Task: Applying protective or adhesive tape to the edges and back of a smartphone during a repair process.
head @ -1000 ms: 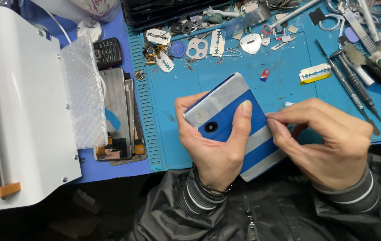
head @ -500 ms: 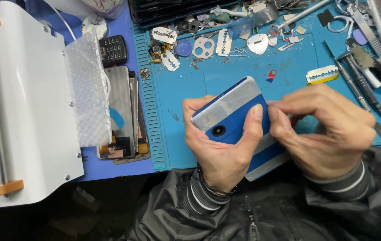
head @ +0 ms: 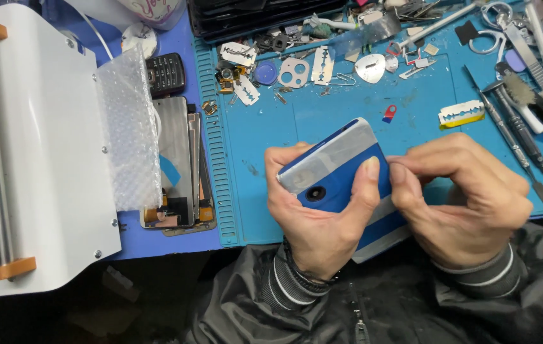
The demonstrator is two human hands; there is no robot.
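A blue phone [head: 341, 175] with grey bands across its back and a round camera hole is held above the blue work mat [head: 322, 121]. My left hand [head: 319, 216] grips it from below, thumb laid over the back. My right hand [head: 465, 204] presses its fingertips against the phone's right edge, near my left thumb. Whether anything small is pinched in those fingers cannot be seen.
A white machine with orange-tipped rollers [head: 23, 146] fills the left, bubble wrap [head: 131, 134] and stacked phone screens [head: 182, 165] beside it. A black keypad phone [head: 164, 73] lies behind. Razor blades [head: 461, 114], small parts and screwdrivers [head: 513, 134] litter the mat's far and right sides.
Both hands have lifted and tilted the phone toward the left, and my right fingers have slid up along its right edge to meet my left thumb.
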